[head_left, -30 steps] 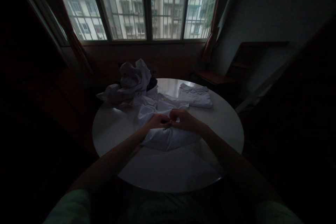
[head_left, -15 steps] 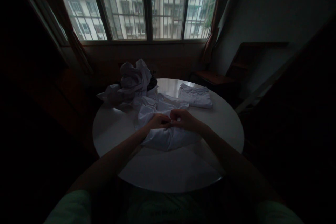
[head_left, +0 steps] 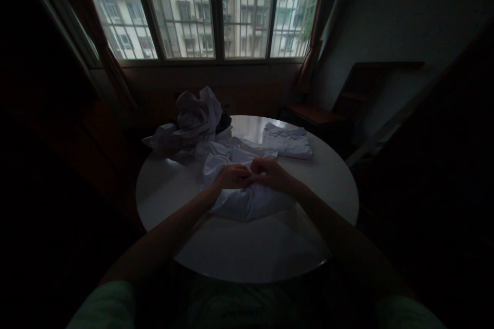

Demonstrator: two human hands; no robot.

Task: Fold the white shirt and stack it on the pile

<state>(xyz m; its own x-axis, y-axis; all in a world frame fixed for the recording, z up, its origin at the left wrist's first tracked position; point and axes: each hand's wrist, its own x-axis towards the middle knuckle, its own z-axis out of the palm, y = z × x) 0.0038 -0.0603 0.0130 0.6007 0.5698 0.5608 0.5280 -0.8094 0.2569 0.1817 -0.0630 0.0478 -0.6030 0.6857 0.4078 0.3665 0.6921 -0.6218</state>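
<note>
A white shirt (head_left: pixel 247 204) lies rumpled across the middle of the round table, its near part spread toward me and its far part bunched up. Over its middle my left hand (head_left: pixel 234 177) is closed, with the fingertips pinching the fabric. My right hand (head_left: pixel 270 172) meets it from the other side, thumb and forefinger pinched on the same edge of the shirt. The fingertips of both hands almost touch. Whether a button is between them is too dark and small to tell.
A heap of crumpled white clothes (head_left: pixel 198 118) stands at the table's far left, partly over its edge, with something dark behind it. A folded white garment (head_left: pixel 287 141) lies at the far right of the white round table (head_left: pixel 250 252). Beyond are a wooden chair (head_left: pixel 316 113) and a barred window.
My left hand has shifted slightly up and its fingers have drawn closer to the right fingertips. My right hand has barely moved, and the shirt stays in place.
</note>
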